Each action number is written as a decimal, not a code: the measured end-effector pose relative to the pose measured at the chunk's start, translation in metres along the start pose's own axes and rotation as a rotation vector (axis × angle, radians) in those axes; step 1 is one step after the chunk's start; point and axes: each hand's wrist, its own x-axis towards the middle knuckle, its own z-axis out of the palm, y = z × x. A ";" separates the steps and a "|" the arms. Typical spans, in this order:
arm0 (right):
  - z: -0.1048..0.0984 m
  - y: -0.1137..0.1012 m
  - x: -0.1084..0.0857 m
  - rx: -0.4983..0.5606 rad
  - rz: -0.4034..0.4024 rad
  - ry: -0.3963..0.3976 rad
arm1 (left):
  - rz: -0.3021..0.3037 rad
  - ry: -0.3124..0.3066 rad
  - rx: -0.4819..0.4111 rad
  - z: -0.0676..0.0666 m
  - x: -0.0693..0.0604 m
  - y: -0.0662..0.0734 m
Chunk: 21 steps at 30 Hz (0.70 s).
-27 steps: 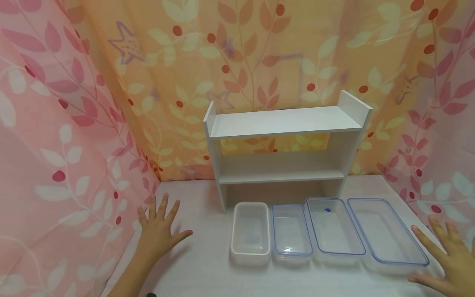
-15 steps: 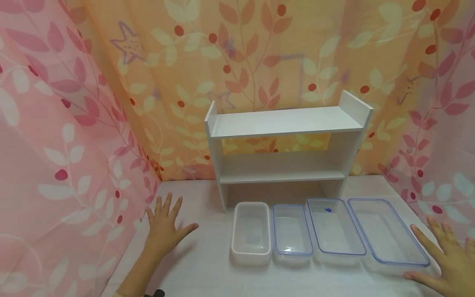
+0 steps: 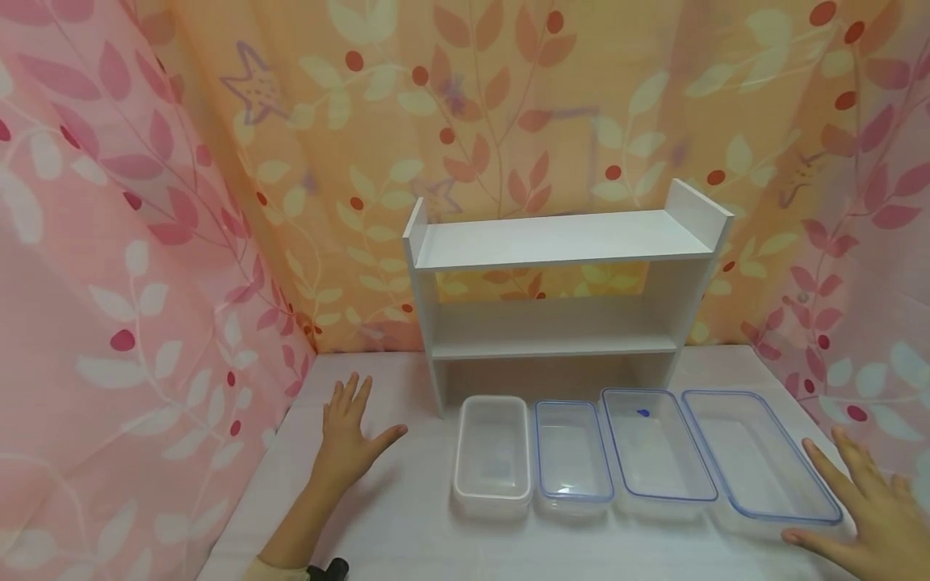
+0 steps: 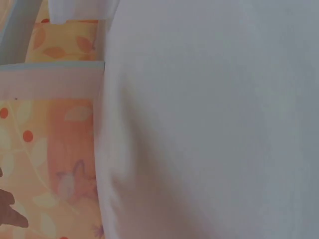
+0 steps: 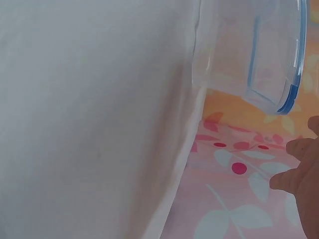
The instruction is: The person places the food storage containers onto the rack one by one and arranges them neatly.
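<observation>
My left hand point(image 3: 347, 448) hovers over the white table left of the containers, fingers spread, holding nothing; its fingertips show at the lower left edge of the left wrist view point(image 4: 9, 211). My right hand point(image 3: 875, 516), also spread and holding nothing, is beside the large blue-rimmed container point(image 3: 763, 456) at the far right. A row of clear containers runs leftward from there: a blue-rimmed one with a small blue mark point(image 3: 657, 444), a smaller blue-rimmed one point(image 3: 574, 449) and a white-rimmed one point(image 3: 493, 448). In the right wrist view, fingers point(image 5: 299, 169) appear below a container point(image 5: 249, 50).
A white shelf unit point(image 3: 552, 327) with bare shelves stands behind the containers. Patterned curtains point(image 3: 349, 145) enclose the back and both sides of the table point(image 3: 407, 532). A dark object point(image 3: 330, 570) shows at the left wrist.
My left hand has moved rightward over the table, toward the white-rimmed container. The right hand has shifted slightly left. Neither has taken hold of anything.
</observation>
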 end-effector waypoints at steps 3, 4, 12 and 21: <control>0.000 -0.002 0.001 0.028 0.016 -0.016 | -0.016 0.005 -0.069 0.004 0.002 0.003; 0.000 -0.002 0.002 0.035 0.028 -0.024 | -0.025 0.003 -0.089 0.006 0.003 0.004; 0.003 -0.004 0.002 0.116 0.067 -0.048 | -0.086 -0.011 -0.201 0.021 0.009 0.011; 0.005 -0.007 0.002 0.240 0.083 -0.053 | -0.073 0.066 -0.289 0.034 0.015 0.023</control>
